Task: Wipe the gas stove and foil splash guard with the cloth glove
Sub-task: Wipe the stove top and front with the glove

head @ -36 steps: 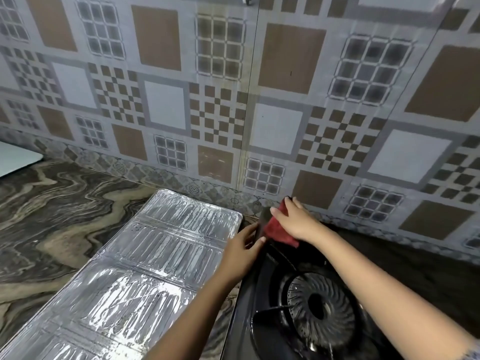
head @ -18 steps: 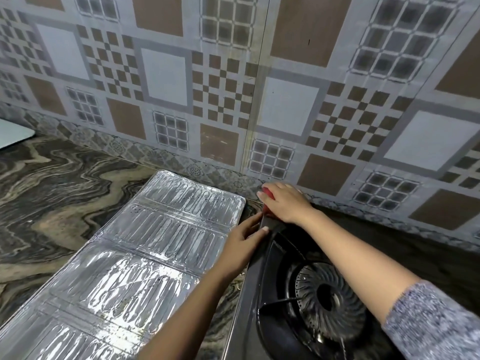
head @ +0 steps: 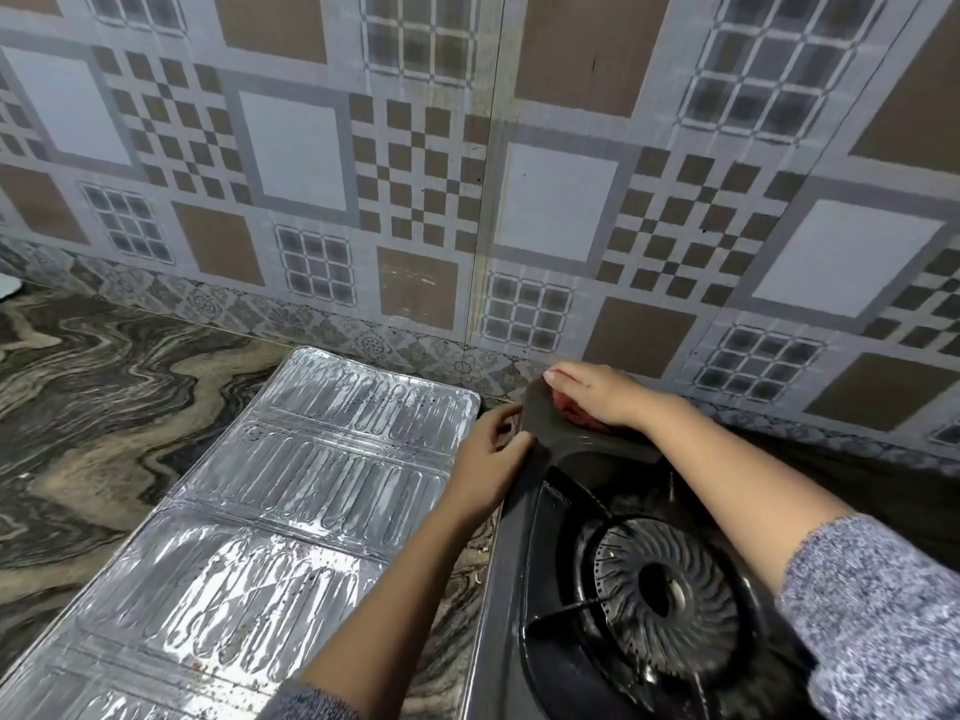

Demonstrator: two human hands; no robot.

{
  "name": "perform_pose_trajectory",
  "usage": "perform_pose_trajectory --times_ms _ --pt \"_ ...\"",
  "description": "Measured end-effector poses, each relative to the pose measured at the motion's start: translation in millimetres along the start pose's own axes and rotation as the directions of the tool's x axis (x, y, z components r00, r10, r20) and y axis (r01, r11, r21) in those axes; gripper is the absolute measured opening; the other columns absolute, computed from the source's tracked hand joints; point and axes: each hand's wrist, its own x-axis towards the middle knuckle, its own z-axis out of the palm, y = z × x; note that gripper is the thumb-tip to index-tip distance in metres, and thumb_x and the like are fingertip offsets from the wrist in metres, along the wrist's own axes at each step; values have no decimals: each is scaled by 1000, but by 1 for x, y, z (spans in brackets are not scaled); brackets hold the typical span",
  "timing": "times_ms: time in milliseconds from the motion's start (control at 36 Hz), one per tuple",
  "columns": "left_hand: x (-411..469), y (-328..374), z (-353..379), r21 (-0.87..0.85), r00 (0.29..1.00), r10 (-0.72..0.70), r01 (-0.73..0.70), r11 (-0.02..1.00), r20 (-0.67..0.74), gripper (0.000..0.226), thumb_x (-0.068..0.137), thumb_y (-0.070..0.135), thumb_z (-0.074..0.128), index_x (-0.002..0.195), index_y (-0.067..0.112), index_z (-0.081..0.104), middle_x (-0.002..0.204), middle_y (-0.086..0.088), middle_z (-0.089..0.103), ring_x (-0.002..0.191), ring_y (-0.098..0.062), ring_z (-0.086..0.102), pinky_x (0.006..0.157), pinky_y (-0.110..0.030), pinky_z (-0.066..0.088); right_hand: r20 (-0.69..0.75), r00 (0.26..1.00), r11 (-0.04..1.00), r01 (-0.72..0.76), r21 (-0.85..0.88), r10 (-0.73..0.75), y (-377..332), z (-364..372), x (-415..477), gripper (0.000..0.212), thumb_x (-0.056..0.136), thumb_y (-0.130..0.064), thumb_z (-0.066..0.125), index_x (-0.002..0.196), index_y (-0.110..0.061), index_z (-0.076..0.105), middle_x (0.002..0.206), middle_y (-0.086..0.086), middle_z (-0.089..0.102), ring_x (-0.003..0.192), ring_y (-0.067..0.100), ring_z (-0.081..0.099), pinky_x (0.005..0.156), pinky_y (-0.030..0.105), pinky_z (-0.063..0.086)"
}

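The dark gas stove stands at the lower right, its round burner in view. My right hand presses the red cloth glove onto the stove's far left corner; most of the glove is hidden under the hand. My left hand grips the stove's left edge just below that corner. The silver foil splash guard lies flat on the counter left of the stove, folded into panels, with small dark specks on it.
The marbled counter stretches to the left. A patterned tiled wall rises directly behind the stove and foil. A white object's edge shows at the far left.
My right hand with the red glove has slid back to the stove's far left corner, covering more of the glove. The view has moved closer. My left hand stays on the stove's edge.
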Motion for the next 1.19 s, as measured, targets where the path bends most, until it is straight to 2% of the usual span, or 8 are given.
perform_pose_trajectory --times_ms 139,222,333,444,556,722,1000,1194 --pt "10 8 -1 107 999 -1 -4 994 44 51 78 31 59 126 13 52 121 -2 60 108 -11 57 97 -30 46 -1 1000 1000 -14 5 14 14 -6 -11 35 96 -49 32 117 -30 52 123 -1 57 114 22 51 96 39 40" --pt "18 12 0 201 999 -19 11 980 41 46 84 21 62 127 10 50 124 -7 59 114 -19 56 102 -39 44 -3 1000 1000 -28 2 28 22 -6 -16 40 95 -50 31 125 -31 49 133 -1 52 120 21 47 102 41 37" --pt "28 19 8 331 1000 -9 -1 944 29 45 84 18 64 125 7 50 119 -8 58 108 -20 55 92 -30 43 -6 999 999 -47 21 47 35 -7 -24 40 92 -56 30 123 -38 47 135 -1 51 121 22 47 104 46 37" --pt "32 27 15 463 1000 -2 -5 886 15 51 83 22 67 127 7 49 125 -11 57 111 -25 56 92 -30 42 -15 998 998 -53 28 53 48 -9 -34 39 96 -48 32 127 -30 47 136 3 49 123 23 45 106 44 35" --pt "35 37 24 591 999 28 -36 806 22 42 81 26 69 115 5 55 118 -14 60 106 -28 57 87 -32 44 -26 999 999 -46 1 46 61 -13 -49 41 97 -45 29 130 -25 44 141 3 45 128 24 41 108 41 32" --pt "40 50 43 773 997 1 -62 631 79 53 84 36 64 126 6 51 126 -14 54 115 -30 52 95 -35 42 -57 998 999 -36 -16 35 84 -18 -70 42 99 -42 28 136 -24 38 146 3 37 135 23 32 110 40 27" --pt "55 67 87 883 986 -62 -108 456 152 47 82 46 63 119 17 59 117 -9 64 106 -26 58 76 -28 41 -77 995 998 -65 -17 64 121 -28 -96 43 98 -42 28 137 -25 36 144 3 37 134 24 30 108 42 29" --pt "61 74 124 894 972 -135 -117 432 193 45 84 46 62 114 13 62 115 -11 63 104 -27 57 84 -33 44 -107 992 998 -68 4 68 151 -35 -113 43 97 -44 29 137 -29 35 146 0 35 135 22 31 108 42 31"
